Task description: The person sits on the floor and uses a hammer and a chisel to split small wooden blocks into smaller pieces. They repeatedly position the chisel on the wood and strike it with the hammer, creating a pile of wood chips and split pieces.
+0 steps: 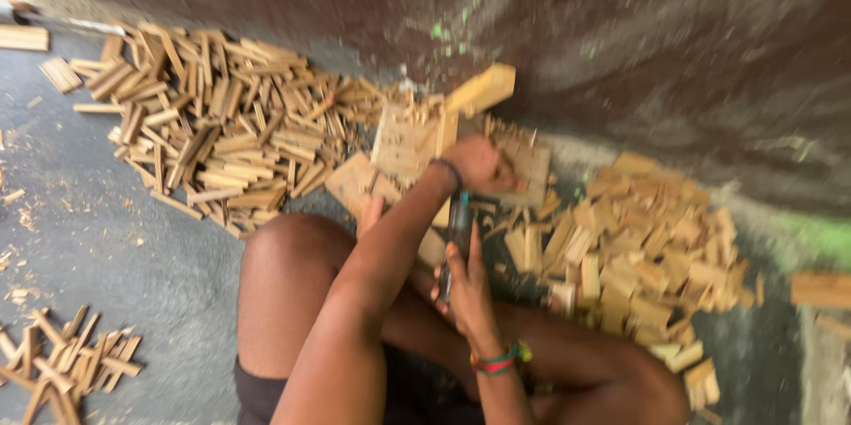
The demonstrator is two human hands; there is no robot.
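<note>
- We see a dark stained wall (pixel 620 44) across the top, meeting a grey concrete floor (pixel 115 248) strewn with chips.
- A big heap of split wood sticks (pixel 222 124) spreads on the floor to the left, against the wall; a second heap of short flat offcuts (pixel 638 248) lies to the right, and a small scatter of sticks (pixel 62 372) sits at the lower left corner.
- Our bare knee (pixel 288 274) is raised in the middle, legs folded on the floor.
- A flat wooden board (pixel 403 146) stands between the two heaps, just ahead of the knee.
- Our left hand (pixel 479 166) reaches across, fingers curled shut around a pale wooden block (pixel 483 88) that tilts up above the board.
- Our right hand (pixel 465 288), a coloured band at its wrist, is clenched around a dark tool handle (pixel 458 226) pointing up towards the left wrist; motion blur hides its tip.
</note>
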